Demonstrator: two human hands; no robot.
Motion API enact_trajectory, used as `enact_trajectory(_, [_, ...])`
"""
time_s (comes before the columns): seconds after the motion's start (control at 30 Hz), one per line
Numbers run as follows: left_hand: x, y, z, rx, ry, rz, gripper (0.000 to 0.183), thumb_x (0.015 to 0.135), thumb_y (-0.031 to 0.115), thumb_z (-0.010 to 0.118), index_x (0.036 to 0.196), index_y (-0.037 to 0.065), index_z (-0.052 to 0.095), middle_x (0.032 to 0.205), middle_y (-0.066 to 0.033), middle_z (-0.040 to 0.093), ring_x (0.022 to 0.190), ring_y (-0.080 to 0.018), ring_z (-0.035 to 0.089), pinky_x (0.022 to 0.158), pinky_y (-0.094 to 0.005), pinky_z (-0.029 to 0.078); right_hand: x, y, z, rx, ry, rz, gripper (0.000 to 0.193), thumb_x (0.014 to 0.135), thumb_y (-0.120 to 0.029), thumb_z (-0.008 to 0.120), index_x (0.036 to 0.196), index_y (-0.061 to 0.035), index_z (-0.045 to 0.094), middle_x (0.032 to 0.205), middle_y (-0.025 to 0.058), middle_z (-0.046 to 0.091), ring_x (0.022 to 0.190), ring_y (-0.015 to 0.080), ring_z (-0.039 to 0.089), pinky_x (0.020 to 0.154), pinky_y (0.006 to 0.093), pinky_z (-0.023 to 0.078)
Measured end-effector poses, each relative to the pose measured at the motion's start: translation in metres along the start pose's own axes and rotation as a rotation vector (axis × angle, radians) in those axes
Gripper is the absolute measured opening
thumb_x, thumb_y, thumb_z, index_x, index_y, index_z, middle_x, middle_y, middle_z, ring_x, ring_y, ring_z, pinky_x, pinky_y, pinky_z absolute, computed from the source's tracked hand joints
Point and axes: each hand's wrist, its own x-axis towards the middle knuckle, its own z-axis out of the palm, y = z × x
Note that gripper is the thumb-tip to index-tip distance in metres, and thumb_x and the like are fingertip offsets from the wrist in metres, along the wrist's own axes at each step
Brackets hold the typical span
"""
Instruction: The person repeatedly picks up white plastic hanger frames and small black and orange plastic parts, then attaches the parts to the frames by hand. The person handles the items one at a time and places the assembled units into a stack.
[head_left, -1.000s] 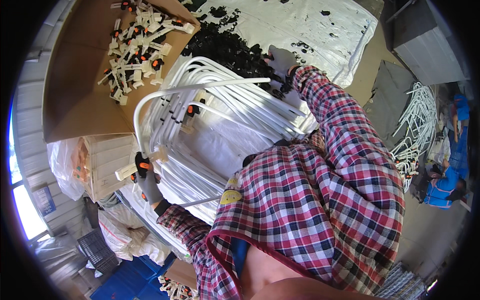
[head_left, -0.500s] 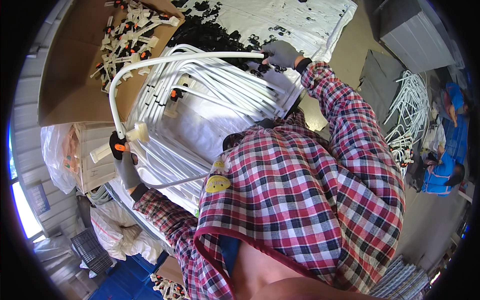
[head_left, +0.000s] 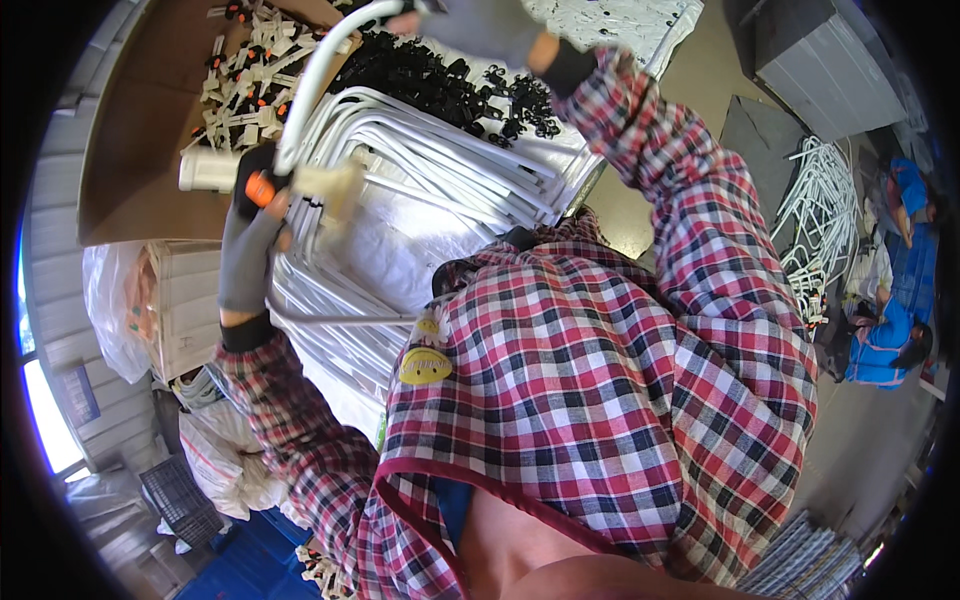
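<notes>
A bent white metal tube (head_left: 308,88) is held up in front of me between both hands. My left hand (head_left: 250,245), in a grey fingerless glove, is closed around the tube's lower end at a black clamp fitting with an orange button (head_left: 262,188). Cream plastic pieces (head_left: 208,170) stick out on both sides of this clamp, partly blurred. My right hand (head_left: 485,32), gloved alike, grips the tube's other end near the top edge of the view; its fingertips are partly cut off and smeared. Beneath the raised tube lies a stack of similar bent white tubes (head_left: 450,150).
A cardboard box (head_left: 140,170) at the far left contains several cream clamps with orange parts. Small black plastic parts (head_left: 410,75) are heaped on a white sheet (head_left: 625,30). More tubes (head_left: 820,200) lie on the floor at right, near a person in blue (head_left: 880,345).
Both hands have risen away from me with the tube, and the right has also shifted left. The tube now stands higher over the stack and box.
</notes>
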Motion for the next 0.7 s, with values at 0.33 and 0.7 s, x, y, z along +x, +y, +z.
enact_trajectory(0.33, [0.051,0.033,0.062,-0.247,-0.565,0.149,0.102,0.068,0.029,0.088,0.15,0.003,0.034,0.146,-0.0072,0.046,0.135,-0.0188,0.041,0.114,-0.0317,0.028,0.0,-0.046,-0.031,-0.452,-0.291,-0.485,0.023,0.073,-0.038,0.067,0.071,-0.0152,0.063,0.063,0.0089,0.061,0.066,0.0316,0.064,0.064,0.0443,0.05])
enact_trajectory(0.7, [0.063,0.046,0.092,0.523,-0.384,0.819,0.063,0.08,0.01,0.077,0.135,-0.001,0.049,0.11,-0.0097,0.062,0.101,-0.016,0.059,0.09,-0.031,0.047,-0.235,0.038,0.041,-0.062,0.326,0.356,0.042,0.084,-0.02,0.072,0.123,-0.0122,0.06,0.129,0.012,0.057,0.111,0.0343,0.058,0.094,0.0401,0.05])
